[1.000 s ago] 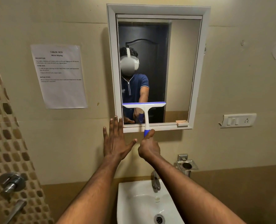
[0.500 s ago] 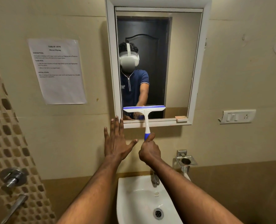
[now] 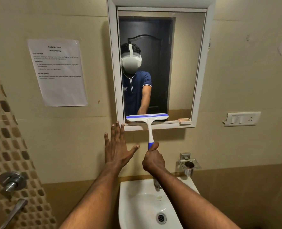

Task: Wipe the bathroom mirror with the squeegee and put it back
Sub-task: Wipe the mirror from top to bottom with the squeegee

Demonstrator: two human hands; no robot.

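A white-framed mirror (image 3: 183, 66) hangs on the beige wall and reflects a person wearing a headset. The white squeegee (image 3: 149, 128) with a blue blade strip and blue grip stands upright, its blade lying across the bottom left of the glass, just above the lower frame. My right hand (image 3: 153, 160) is closed around the blue end of the handle, thumb up. My left hand (image 3: 116, 146) is flat against the wall with fingers spread, its fingertips touching the mirror's lower left corner.
A white washbasin (image 3: 137, 204) with a tap sits directly below my arms. A steel holder (image 3: 189, 164) is fixed to the wall at right, a switch plate (image 3: 241, 119) further right. A paper notice (image 3: 59, 73) hangs at left, valve handles (image 3: 11, 182) on the mosaic tiles.
The squeegee blade has slid down the glass from mid-lower height to the bottom edge, with my right hand dropping with it. My left hand has stayed pressed on the wall.
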